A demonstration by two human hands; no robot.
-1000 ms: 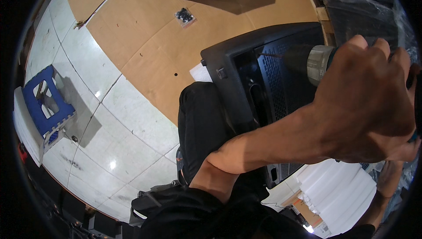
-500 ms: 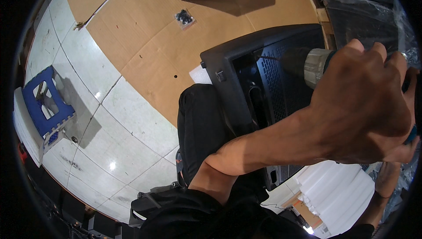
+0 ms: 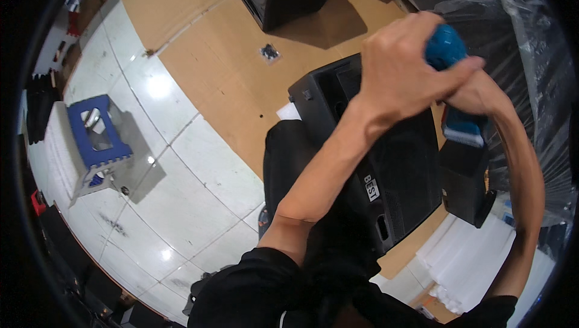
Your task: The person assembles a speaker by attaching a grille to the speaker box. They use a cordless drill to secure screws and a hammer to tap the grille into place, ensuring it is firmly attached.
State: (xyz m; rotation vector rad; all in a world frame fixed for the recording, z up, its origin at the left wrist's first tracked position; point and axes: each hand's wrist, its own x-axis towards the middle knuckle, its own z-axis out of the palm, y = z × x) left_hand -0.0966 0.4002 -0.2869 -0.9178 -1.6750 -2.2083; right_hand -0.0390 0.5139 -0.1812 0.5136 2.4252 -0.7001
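A teal cordless drill (image 3: pixel 446 46) is held between my two hands above the far right part of a black speaker cabinet (image 3: pixel 404 171). My left hand (image 3: pixel 398 65) is closed around the drill's front, hiding its chuck and bit. My right hand (image 3: pixel 470 89) wraps the grip, with the battery base (image 3: pixel 463 130) showing below it. The cabinet lies against my black-clad leg, its dark front grille facing up. Whether the bit touches the cabinet cannot be seen.
Cardboard (image 3: pixel 211 56) covers the floor under a small bag of dark screws (image 3: pixel 269 53). Another black speaker (image 3: pixel 301 2) stands at the back. Clear plastic wrap (image 3: pixel 488 2) hangs at right, white foam sheets (image 3: pixel 464 261) lie near right, and a blue folding stool (image 3: pixel 114 141) stands on the tiles at left.
The view has shifted, showing more of the cabinet. My hands and the drill appear farther left and higher; the grey chuck, visible before over the grille, is now hidden behind my left hand.
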